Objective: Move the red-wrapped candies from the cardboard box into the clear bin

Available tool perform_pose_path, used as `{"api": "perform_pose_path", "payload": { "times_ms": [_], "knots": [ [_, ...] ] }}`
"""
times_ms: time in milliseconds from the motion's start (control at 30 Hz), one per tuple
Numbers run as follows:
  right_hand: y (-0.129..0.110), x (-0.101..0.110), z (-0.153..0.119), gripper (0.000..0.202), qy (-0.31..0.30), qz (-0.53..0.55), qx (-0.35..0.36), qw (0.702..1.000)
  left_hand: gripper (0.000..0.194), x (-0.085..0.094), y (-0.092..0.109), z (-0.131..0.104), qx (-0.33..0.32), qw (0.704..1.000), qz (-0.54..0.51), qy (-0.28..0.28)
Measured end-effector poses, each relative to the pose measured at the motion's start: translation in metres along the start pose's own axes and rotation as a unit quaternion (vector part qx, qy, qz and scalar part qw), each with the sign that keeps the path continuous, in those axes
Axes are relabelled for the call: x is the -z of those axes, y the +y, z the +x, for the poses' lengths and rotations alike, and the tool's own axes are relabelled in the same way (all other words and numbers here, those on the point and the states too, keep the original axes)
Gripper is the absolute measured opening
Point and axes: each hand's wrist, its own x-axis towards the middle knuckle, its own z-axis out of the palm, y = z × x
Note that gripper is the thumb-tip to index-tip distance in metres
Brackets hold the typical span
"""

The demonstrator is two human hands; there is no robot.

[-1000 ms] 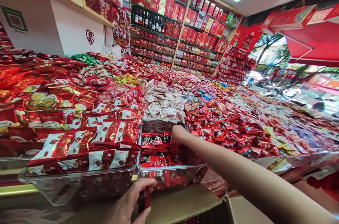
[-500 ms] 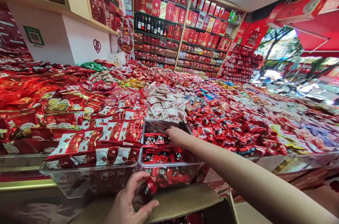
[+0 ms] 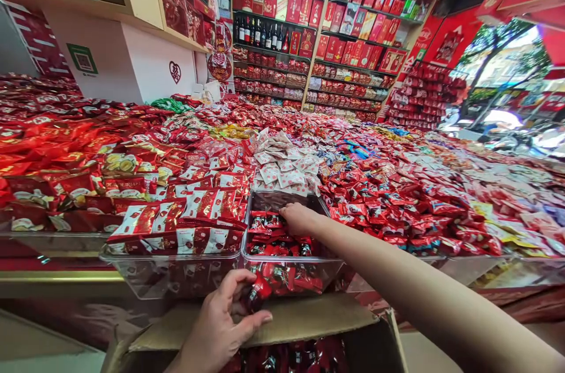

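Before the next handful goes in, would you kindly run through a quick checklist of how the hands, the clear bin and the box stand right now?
1. Left hand holds candy: ok, its fingers pinch a red wrapped candy above the cardboard box flap.
2. Right hand inside the clear bin: ok, it rests on the red candies at the bin's far end.
3. Bin has room: ok, the candies lie below its rim.
4. Box has stock: ok, red candies show under the flap.
5. Neighbouring bin of red-and-white packets kept apart: ok, the wall between them is visible.
6. What the right hand grips: cannot tell, its fingers are hidden.
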Motion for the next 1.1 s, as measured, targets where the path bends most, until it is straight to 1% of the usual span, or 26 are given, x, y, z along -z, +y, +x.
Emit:
{"api": "perform_pose_path", "payload": {
  "times_ms": [67,100,167,233,300,333,367,400,467,500,567,600,667,733,767,800,900,933,967,1000,1100],
  "knots": [
    [0.002,0.004,-0.004,0.031,-0.004,0.002,0.001,1.0,0.03,0.001,0.003,0.0,-0.023,0.998,0.052,0.012],
    [0.001,0.008,-0.009,0.028,0.004,0.003,-0.002,1.0,0.029,0.002,0.004,0.0,-0.032,0.996,0.078,0.016],
    [-0.005,0.019,-0.026,0.021,0.049,0.019,-0.008,0.999,0.028,0.004,0.005,0.0,-0.04,0.993,0.112,0.005],
    [-0.018,0.032,-0.054,0.021,0.12,0.066,0.008,0.991,0.029,0.007,0.006,0.0,-0.038,0.992,0.121,-0.013],
    [-0.036,0.042,-0.087,0.028,0.182,0.148,0.061,0.97,0.032,0.008,0.007,-0.001,-0.019,0.996,0.08,-0.034],
    [-0.046,0.044,-0.104,0.032,0.193,0.189,0.107,0.957,0.034,0.008,0.008,-0.002,0.0,0.998,0.041,-0.048],
    [-0.055,0.045,-0.119,0.037,0.196,0.219,0.142,0.945,0.034,0.007,0.011,-0.003,0.022,0.997,-0.008,-0.073],
    [-0.064,0.044,-0.131,0.04,0.199,0.238,0.158,0.937,0.035,0.006,0.013,-0.005,0.044,0.991,-0.063,-0.11],
    [-0.075,0.036,-0.148,0.035,0.199,0.282,0.176,0.922,0.034,0.0,0.021,-0.009,0.071,0.967,-0.16,-0.184],
    [-0.077,0.031,-0.153,0.03,0.197,0.309,0.174,0.914,0.033,-0.003,0.024,-0.011,0.078,0.955,-0.192,-0.211],
    [-0.076,0.02,-0.155,0.019,0.19,0.373,0.155,0.895,0.033,-0.009,0.031,-0.015,0.088,0.941,-0.217,-0.242],
    [-0.074,0.015,-0.155,0.015,0.187,0.403,0.133,0.886,0.036,-0.011,0.033,-0.017,0.091,0.945,-0.207,-0.237],
    [-0.07,0.006,-0.153,0.01,0.181,0.455,0.073,0.869,0.04,-0.014,0.035,-0.018,0.099,0.962,-0.149,-0.206],
    [-0.068,-0.001,-0.151,0.015,0.166,0.514,0.028,0.841,0.041,-0.015,0.034,-0.016,0.111,0.975,-0.089,-0.169],
    [-0.069,-0.003,-0.15,0.018,0.159,0.552,0.012,0.818,0.041,-0.016,0.033,-0.015,0.12,0.977,-0.073,-0.161],
    [-0.07,-0.006,-0.149,0.02,0.153,0.595,0.001,0.789,0.043,-0.017,0.031,-0.013,0.131,0.976,-0.071,-0.161],
    [-0.075,-0.011,-0.146,0.025,0.145,0.71,-0.032,0.689,0.051,-0.022,0.029,-0.011,0.149,0.966,-0.129,-0.169],
    [-0.077,-0.012,-0.144,0.027,0.146,0.731,-0.043,0.665,0.052,-0.024,0.029,-0.011,0.152,0.962,-0.153,-0.165],
    [-0.078,-0.013,-0.143,0.028,0.146,0.744,-0.05,0.651,0.052,-0.026,0.029,-0.011,0.155,0.961,-0.171,-0.154],
    [-0.079,-0.014,-0.142,0.028,0.147,0.749,-0.055,0.644,0.051,-0.027,0.03,-0.012,0.16,0.961,-0.179,-0.137],
    [-0.083,-0.016,-0.142,0.026,0.158,0.749,-0.064,0.64,0.044,-0.028,0.032,-0.013,0.179,0.966,-0.176,-0.062]
  ]
}}
